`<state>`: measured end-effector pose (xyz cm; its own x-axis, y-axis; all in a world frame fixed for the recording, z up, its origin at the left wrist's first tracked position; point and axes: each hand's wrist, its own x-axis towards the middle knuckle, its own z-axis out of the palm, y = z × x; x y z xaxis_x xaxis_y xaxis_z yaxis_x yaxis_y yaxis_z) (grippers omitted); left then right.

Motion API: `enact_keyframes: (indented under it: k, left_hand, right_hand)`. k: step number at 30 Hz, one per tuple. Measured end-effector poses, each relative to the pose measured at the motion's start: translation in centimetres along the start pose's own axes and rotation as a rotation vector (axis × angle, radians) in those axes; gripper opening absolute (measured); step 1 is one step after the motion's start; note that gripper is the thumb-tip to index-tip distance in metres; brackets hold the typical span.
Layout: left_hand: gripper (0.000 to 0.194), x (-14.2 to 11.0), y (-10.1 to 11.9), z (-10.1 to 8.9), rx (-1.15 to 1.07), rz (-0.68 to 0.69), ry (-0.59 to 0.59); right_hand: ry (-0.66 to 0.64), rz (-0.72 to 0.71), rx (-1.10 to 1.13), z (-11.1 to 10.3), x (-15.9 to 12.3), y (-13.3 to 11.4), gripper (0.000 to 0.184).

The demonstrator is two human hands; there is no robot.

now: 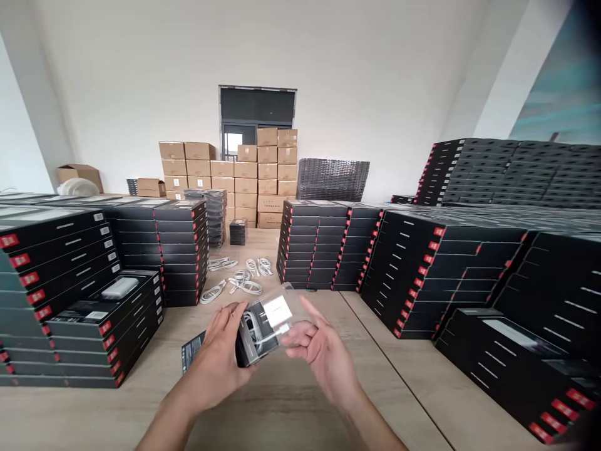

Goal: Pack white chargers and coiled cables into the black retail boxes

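My left hand [213,351] is closed round a small black box [247,351] with a clear plastic cover [290,293], tilted above the table. Through the plastic I see a white charger plug [277,311] and a coiled white cable [253,327]. My right hand [326,357] is at the right edge of the plastic, index finger stretched out and the other fingers partly bent. Whether it presses on the plastic is hard to make out. Partly hidden behind my left wrist, a flat dark printed package [191,348] lies on the table.
Several coiled white cables [244,282] lie beyond my hands on the wooden table [300,413]. Stacks of black boxes with red corners stand left [136,319] and right [413,275]. A white device [119,288] rests on a left stack. Brown cartons [270,169] are piled behind.
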<state>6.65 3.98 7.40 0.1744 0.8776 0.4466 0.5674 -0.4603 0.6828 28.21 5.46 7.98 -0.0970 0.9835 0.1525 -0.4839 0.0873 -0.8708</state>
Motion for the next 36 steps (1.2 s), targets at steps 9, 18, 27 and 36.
enact_keyframes:
  k: [9,18,27,36]
  left_hand:
    - [0.094,-0.6,2.3,0.7,-0.226,0.02,-0.111]
    - [0.107,-1.4,3.2,4.6,-0.64,-0.008,0.024]
    - [0.063,-0.4,1.6,4.2,-0.598,-0.026,0.228]
    - [0.008,-0.1,0.9,2.4,-0.544,0.081,0.201]
  right_hand:
    - [-0.107,0.213,-0.169,-1.2,-0.5,0.8,0.033]
    - [0.053,-0.28,-0.513,-1.3,0.4,-2.1,0.034]
    - [0.012,-0.383,-0.62,-0.2,-0.5,-1.6,0.028]
    - [-0.068,-0.555,-0.847,-0.7,-0.8,-1.2,0.005]
